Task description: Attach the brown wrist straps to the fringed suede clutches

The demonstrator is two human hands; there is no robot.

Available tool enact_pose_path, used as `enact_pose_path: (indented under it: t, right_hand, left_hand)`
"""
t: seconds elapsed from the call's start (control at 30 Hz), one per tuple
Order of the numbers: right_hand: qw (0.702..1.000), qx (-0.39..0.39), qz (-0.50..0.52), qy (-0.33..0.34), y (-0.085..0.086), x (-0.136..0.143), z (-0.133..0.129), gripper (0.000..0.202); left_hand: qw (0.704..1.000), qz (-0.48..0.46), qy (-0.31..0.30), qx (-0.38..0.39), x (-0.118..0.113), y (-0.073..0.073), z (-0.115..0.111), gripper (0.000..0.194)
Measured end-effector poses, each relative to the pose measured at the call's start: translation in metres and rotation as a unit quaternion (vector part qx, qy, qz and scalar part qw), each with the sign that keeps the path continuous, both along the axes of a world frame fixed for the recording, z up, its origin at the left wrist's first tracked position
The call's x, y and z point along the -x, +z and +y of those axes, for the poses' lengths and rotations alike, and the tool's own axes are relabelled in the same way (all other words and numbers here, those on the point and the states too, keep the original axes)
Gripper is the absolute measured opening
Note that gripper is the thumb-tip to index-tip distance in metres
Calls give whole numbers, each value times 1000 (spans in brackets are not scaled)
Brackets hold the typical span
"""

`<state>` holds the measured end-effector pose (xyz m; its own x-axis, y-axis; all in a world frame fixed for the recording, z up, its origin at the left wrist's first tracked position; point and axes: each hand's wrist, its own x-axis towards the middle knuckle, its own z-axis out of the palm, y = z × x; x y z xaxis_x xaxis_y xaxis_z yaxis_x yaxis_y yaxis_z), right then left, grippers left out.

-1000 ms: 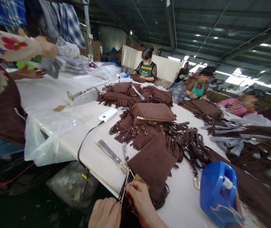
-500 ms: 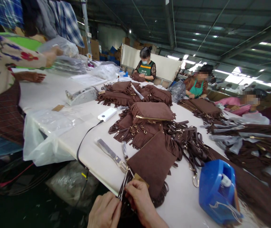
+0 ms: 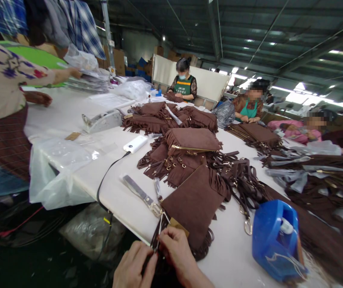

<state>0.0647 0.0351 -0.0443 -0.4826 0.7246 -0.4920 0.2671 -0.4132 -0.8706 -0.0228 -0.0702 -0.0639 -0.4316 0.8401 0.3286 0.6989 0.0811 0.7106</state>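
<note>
A brown suede pouch (image 3: pixel 193 204) with fringe lies at the table's front edge. White string (image 3: pixel 160 228) runs from the metal ring of a wrist strap (image 3: pixel 138 192) down to my fingers. My left hand (image 3: pixel 135 264) is closed, its thumb and fingers pinching the string's lower part. Beside it, my right hand (image 3: pixel 177 250) pinches the same string just under a tan tag (image 3: pixel 179 227). The fingertips of both hands nearly touch, over dark fringe at the edge.
More brown pouches (image 3: pixel 193 140) are piled behind. A blue container (image 3: pixel 275 240) with strings stands at the right. A white power bank (image 3: pixel 135 144) with a black cable lies left of centre. A person in a floral top reaches over plastic bags at the left; others sit behind.
My left hand has shifted slightly right and its thumb has come up to the string. At the left, the person in the floral top has moved an arm toward the stacked bags.
</note>
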Motion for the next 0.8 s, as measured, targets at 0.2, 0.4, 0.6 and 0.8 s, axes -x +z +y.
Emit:
enact_pose_path:
  t: [0.2, 0.4, 0.6, 0.8]
  right_hand:
    - [999, 44, 23, -7, 6, -5, 0, 18]
    - [998, 46, 30, -16, 8, -5, -1, 15]
    - [999, 29, 23, -37, 2, -4, -3, 12]
    - [1000, 8, 15, -26, -2, -5, -3, 13]
  left_hand:
    - [880, -443, 25, 168, 0, 5, 29, 39]
    - [836, -525, 52, 151, -5, 10, 36, 30]
    - [830, -532, 82, 144, -2, 12, 34, 28]
    - [827, -540, 123, 101, -7, 11, 34, 26]
